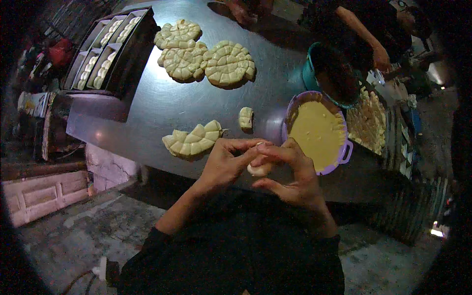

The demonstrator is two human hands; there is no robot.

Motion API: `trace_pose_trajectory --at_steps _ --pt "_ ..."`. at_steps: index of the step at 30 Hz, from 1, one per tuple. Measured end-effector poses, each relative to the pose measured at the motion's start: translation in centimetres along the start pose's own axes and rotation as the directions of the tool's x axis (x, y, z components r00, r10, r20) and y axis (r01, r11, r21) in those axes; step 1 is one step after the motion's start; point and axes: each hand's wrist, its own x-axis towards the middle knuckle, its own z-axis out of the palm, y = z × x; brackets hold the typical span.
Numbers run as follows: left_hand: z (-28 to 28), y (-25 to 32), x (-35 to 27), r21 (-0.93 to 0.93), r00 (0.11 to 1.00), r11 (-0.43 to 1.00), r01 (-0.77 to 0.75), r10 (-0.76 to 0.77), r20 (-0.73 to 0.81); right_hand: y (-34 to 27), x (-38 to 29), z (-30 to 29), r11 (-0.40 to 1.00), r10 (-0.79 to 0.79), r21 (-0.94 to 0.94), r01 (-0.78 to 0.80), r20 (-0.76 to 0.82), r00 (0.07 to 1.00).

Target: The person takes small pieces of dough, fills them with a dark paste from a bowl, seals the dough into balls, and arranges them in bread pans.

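Observation:
Between my two hands, over the near edge of a metal table [140, 110], is a small piece of pale dough [258, 170], partly hidden by the fingers. My left hand [229, 158] pinches it from the left, and my right hand [295, 173] curls over it with the thumb apart below. Left of my left hand lies a partial round of dough [193, 139] scored into pieces. A single dough piece [246, 118] sits just beyond my hands. Close by on the right stands a purple basin [283, 127] with a yellow, creamy filling [313, 132].
Three scored dough rounds [228, 63] lie farther back. A dark tray [136, 48] at the left holds pans with dough pieces. Behind the basin is a teal bucket [309, 72]; a tray of small pieces [367, 121] lies right. Another person's arm [363, 33] reaches in at the top right.

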Motion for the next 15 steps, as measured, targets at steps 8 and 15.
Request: trace_pose_trajectory --at_steps 8,15 --pt "-5.2 -5.5 2.2 -0.038 0.937 0.95 0.311 -0.299 0.179 3.7 1.1 5.1 0.921 0.204 -0.286 -0.263 -0.222 0.954" --pt "-5.1 -11.7 2.0 0.367 0.964 0.928 0.059 -0.149 0.222 8.5 -6.7 13.5 0.415 0.851 0.744 -0.523 -0.114 0.513"
